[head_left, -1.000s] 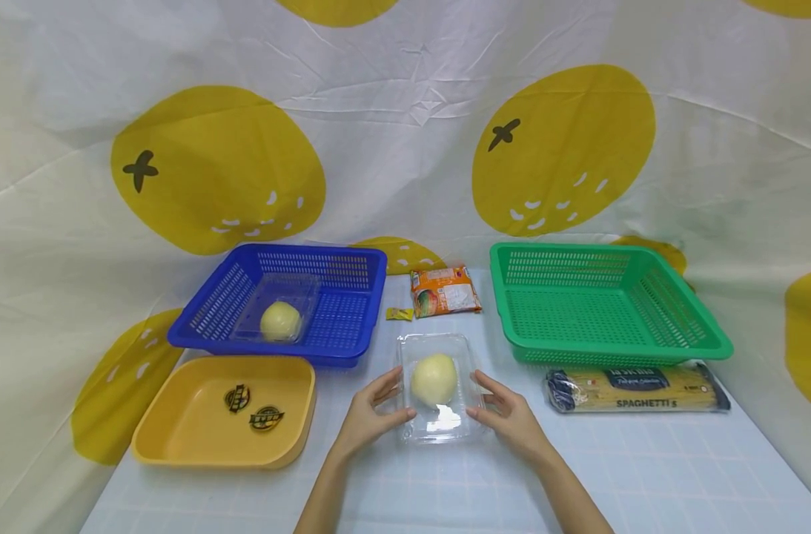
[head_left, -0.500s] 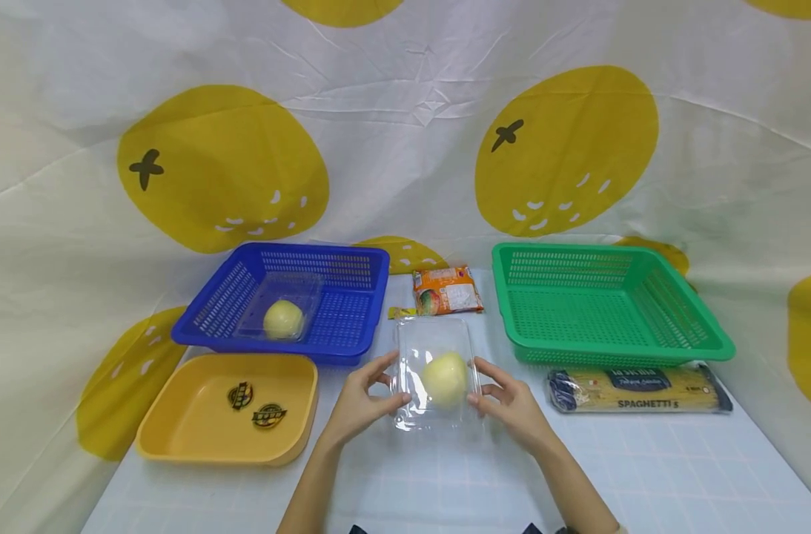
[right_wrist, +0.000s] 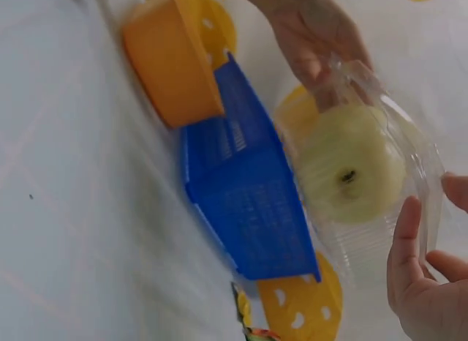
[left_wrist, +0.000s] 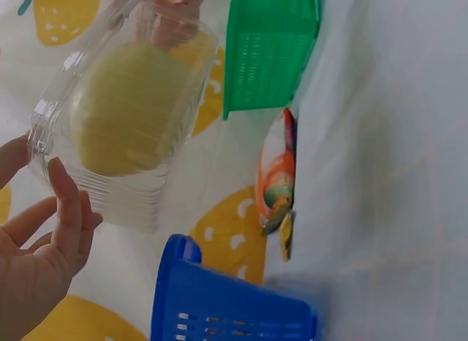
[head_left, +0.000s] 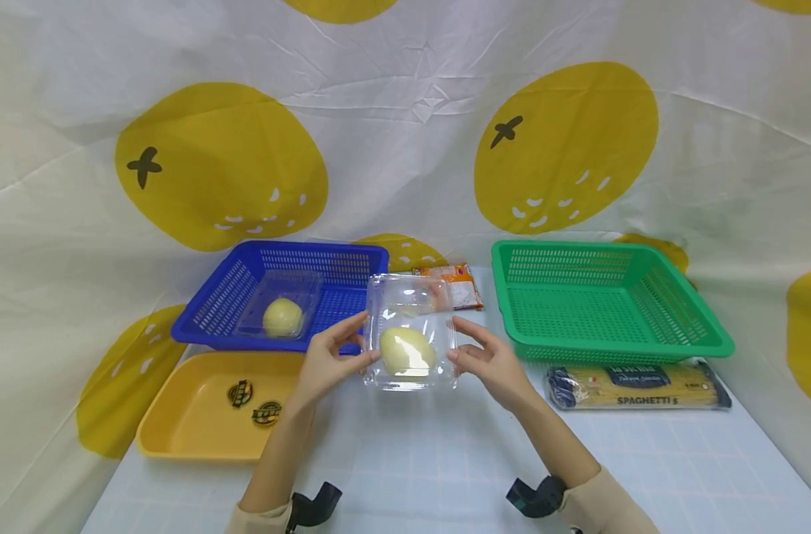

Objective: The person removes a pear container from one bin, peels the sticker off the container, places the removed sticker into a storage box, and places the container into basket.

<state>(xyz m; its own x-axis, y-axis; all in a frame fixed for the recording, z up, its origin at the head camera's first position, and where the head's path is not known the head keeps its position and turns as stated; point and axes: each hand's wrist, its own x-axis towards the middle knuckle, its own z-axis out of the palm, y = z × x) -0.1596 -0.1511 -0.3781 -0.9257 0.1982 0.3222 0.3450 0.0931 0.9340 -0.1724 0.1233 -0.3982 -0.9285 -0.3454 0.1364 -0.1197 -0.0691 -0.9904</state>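
Note:
In the head view, a clear plastic clamshell box (head_left: 412, 291) with a pale yellow round fruit (head_left: 405, 350) inside is held in the air above the table. My left hand (head_left: 327, 362) grips its left edge between thumb and fingers, while my right hand (head_left: 491, 363) pinches the right edge. The box tilts, its face toward the head camera. A dark spot marks the fruit (right_wrist: 355, 165) in the right wrist view. The fruit's exact kind is unclear. To the left, the blue basket (head_left: 312, 248) contains another clear box (head_left: 292, 285) with a similar fruit.
A yellow tray (head_left: 192, 419) stands front left, partly behind my left forearm. The green basket (head_left: 572, 315) is at the back right, a spaghetti pack (head_left: 635, 387) before it. An orange packet (head_left: 464, 285) lies behind the held box, with a small yellow packet (left_wrist: 286, 235) beside it.
Both hands have raised the clear box with the fruit off the table and carried it up and leftward, toward the blue basket. The fruit has shifted inside the tilting box.

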